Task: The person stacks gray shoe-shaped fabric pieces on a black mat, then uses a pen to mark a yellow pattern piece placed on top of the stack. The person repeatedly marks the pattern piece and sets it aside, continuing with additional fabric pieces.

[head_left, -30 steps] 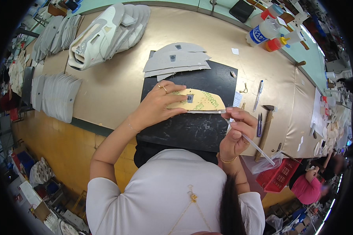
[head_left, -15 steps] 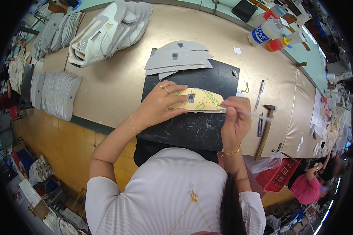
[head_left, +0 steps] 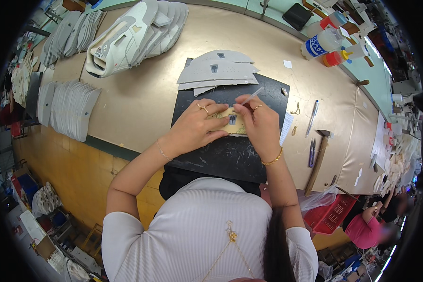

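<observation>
On a black mat (head_left: 207, 157) in front of me lies a curved yellow shoe panel (head_left: 239, 128) with green print and a small dark patch, on a grey piece. My left hand (head_left: 199, 123) holds its left side, fingers on top and thumb along the near edge. My right hand (head_left: 260, 120) is closed on a thin pale pen-like stick (head_left: 254, 94), which slants up to the right; its tip, at the panel's far edge, is hidden by fingers. Just beyond lie several overlapping grey shoe panels (head_left: 215, 70).
Stacked shoe uppers (head_left: 141, 40) and grey pieces (head_left: 70, 110) occupy the left. A hammer (head_left: 317, 162), a purple-handled tool (head_left: 311, 152) and a pen (head_left: 312, 117) lie right of the mat. Bottles (head_left: 322, 43) stand at the far right; a red basket (head_left: 331, 214) sits below the table edge.
My right hand has moved left and away from me, from the panel's right end to its far edge. The stick now points up-right instead of right. My left hand keeps its place on the panel.
</observation>
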A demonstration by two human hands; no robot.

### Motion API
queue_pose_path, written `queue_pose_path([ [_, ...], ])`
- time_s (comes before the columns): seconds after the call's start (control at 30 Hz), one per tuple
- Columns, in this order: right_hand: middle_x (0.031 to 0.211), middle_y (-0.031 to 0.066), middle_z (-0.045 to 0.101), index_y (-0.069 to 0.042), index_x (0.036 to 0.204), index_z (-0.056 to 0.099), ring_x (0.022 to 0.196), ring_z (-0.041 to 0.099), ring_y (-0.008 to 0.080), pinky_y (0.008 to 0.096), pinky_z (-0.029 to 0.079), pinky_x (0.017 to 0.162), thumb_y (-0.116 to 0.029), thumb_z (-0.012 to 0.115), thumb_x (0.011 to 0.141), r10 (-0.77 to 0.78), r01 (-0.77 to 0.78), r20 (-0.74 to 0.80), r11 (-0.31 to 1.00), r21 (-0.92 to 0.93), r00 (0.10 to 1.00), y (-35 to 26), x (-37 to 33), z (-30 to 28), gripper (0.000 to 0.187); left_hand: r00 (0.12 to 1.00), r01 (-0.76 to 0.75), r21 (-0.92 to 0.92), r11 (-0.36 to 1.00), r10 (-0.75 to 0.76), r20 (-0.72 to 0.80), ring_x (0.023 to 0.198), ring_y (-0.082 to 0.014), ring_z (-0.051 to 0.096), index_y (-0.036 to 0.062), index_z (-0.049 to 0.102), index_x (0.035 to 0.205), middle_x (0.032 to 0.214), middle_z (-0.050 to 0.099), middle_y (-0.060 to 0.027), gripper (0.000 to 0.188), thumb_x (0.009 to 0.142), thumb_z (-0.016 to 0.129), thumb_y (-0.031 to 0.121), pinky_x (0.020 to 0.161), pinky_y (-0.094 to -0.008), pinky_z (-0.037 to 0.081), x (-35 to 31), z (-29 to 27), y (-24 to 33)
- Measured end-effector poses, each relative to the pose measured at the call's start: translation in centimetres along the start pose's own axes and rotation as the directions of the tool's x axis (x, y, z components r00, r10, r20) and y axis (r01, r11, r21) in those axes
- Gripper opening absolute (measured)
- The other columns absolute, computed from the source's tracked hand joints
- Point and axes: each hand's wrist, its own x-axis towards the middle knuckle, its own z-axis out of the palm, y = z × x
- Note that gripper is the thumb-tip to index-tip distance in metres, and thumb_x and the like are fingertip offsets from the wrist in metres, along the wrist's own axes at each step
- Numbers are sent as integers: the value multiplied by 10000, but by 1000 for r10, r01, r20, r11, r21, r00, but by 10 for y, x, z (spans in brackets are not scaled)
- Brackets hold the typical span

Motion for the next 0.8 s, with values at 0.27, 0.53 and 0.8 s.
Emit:
queue_pose_path([
  [0.27,894,104,716,-76,968,707,755,703,311,368,555,649,-130,697,912,-25,54,164,983,-176,986,-10,8,-14,79,999,2,-6,1000,-2,34,1130,-316,582,95,728,1054,1243,644,-100,318,775,825,213,976,-431,453,3,1,1],
  [0.53,880,46,664,-143,923,627,748,696,287,402,533,571,-238,681,925,-52,86,136,961,-262,989,-6,8,-1,109,999,-22,24,999,21,35,1111,-306,572,95,715,1049,1203,643,-96,304,803,812,246,944,-431,450,6,0,0],
  [0.8,895,57,709,-86,934,688,736,702,280,358,550,630,-226,742,886,75,-30,149,959,-283,986,-12,5,2,157,998,-39,61,997,35,60,1121,-297,578,125,726,1085,1232,639,-91,320,808,815,257,958,-431,442,2,2,-3],
])
